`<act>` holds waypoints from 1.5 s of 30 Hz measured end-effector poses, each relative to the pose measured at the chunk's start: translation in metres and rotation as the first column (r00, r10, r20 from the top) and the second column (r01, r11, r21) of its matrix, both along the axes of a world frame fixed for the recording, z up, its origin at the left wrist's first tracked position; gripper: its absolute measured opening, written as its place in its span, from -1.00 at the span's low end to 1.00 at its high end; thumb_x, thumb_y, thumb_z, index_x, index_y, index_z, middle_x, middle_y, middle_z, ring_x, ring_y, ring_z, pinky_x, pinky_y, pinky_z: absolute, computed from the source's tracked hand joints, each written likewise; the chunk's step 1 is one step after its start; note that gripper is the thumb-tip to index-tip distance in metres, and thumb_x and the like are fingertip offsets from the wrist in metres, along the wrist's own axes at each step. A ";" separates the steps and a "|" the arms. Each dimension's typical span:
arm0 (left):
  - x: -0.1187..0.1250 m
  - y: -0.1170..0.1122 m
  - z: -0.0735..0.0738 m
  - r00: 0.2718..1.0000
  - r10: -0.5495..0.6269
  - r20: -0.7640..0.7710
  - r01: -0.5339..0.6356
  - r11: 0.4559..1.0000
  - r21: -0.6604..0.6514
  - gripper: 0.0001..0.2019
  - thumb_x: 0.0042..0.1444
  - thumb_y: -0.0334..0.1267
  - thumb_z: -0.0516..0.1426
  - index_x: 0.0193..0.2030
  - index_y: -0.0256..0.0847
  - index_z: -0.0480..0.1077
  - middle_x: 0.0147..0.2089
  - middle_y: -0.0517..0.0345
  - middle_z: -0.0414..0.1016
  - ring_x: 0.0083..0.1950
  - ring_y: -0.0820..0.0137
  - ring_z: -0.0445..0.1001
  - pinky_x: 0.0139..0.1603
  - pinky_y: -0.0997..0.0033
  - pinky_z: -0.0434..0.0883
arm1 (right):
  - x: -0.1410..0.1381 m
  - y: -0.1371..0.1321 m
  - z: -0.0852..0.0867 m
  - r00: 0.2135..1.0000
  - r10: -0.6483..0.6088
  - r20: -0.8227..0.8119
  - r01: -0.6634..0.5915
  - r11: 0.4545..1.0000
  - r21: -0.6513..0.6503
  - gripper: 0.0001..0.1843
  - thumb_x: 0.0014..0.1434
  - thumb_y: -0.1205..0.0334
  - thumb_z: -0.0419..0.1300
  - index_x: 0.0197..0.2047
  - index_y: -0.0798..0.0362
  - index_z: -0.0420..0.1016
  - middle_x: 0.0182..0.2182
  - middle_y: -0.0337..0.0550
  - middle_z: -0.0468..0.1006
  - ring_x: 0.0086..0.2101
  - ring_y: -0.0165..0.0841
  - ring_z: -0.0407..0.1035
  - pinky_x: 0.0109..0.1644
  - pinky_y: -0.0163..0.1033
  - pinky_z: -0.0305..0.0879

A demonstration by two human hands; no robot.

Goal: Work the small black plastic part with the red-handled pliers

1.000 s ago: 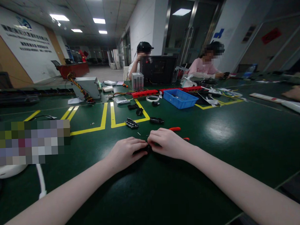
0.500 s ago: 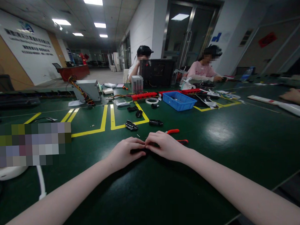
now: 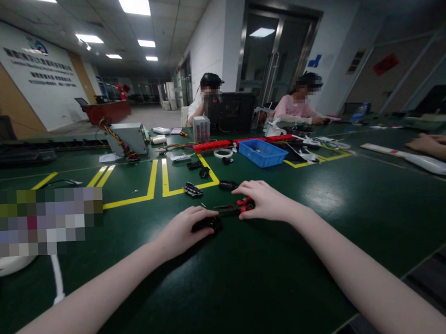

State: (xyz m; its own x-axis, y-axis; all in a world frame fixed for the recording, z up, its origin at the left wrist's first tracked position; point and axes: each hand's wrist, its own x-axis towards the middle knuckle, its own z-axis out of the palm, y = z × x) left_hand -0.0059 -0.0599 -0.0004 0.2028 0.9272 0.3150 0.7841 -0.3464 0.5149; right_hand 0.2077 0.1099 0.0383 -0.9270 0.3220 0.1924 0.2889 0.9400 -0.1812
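My left hand (image 3: 187, 230) rests low over the green table, its thumb and fingers closed around a small black plastic part (image 3: 209, 223). Most of that part is hidden under the fingers. To the right, my right hand (image 3: 267, 202) is curled over the red handles of a pair of pliers (image 3: 230, 208), whose dark jaws point left towards my left hand. Just beyond my hands lie a black ribbed piece (image 3: 192, 189) and a black cylindrical piece (image 3: 228, 185). Two more small black parts (image 3: 204, 172) are further back inside the yellow tape outline.
A blue bin (image 3: 263, 154) stands behind my right hand, near a white ring (image 3: 223, 153) and red strips (image 3: 211, 146). A metal power supply (image 3: 127, 140) with cables sits back left. Two people sit across the table; another person's hands (image 3: 429, 144) are at far right.
My right hand has parted from my left and moved right and slightly up onto the pliers' handles. The black part in my left hand shows more now. The whole view has shifted slightly.
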 end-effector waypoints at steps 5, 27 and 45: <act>0.001 -0.002 0.002 0.999 -0.020 -0.036 0.020 1.000 -0.007 -0.67 0.21 -0.31 0.12 0.12 -0.02 0.34 0.06 0.10 0.41 0.06 0.29 0.40 0.06 0.19 0.40 | 0.016 0.022 -0.001 0.987 -0.016 0.162 0.045 0.983 -0.178 -0.27 -0.11 -0.10 0.36 0.10 0.03 0.38 -0.05 -0.05 0.38 -0.08 -0.17 0.32 -0.05 -0.15 0.26; -0.011 0.009 -0.009 0.992 0.118 0.036 -0.119 0.992 0.046 -0.74 0.21 -0.31 0.11 0.05 -0.15 0.34 -0.02 0.08 0.49 0.03 0.26 0.43 0.12 0.06 0.30 | -0.008 -0.003 -0.014 0.997 -0.016 -0.078 0.022 0.997 0.079 -0.67 0.27 0.08 0.06 0.02 0.09 0.30 -0.11 0.00 0.37 -0.15 -0.24 0.32 -0.10 -0.15 0.31; -0.012 0.011 -0.009 0.982 0.152 0.110 -0.156 0.987 0.026 -0.83 0.22 -0.31 0.08 -0.07 -0.22 0.41 -0.12 0.05 0.50 -0.09 0.27 0.46 -0.04 0.17 0.41 | -0.014 -0.006 -0.021 0.989 0.120 -0.082 -0.104 0.979 0.174 -0.61 0.21 -0.02 0.13 -0.07 0.12 0.30 -0.15 -0.01 0.38 -0.16 -0.23 0.30 -0.12 -0.15 0.27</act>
State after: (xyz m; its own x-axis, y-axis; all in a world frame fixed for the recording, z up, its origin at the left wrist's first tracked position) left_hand -0.0175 -0.0488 -0.0091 0.0217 0.9328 0.3597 0.7707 -0.2448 0.5883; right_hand 0.1937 0.1040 0.0177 -0.9313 0.1727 0.3206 0.1695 0.9848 -0.0379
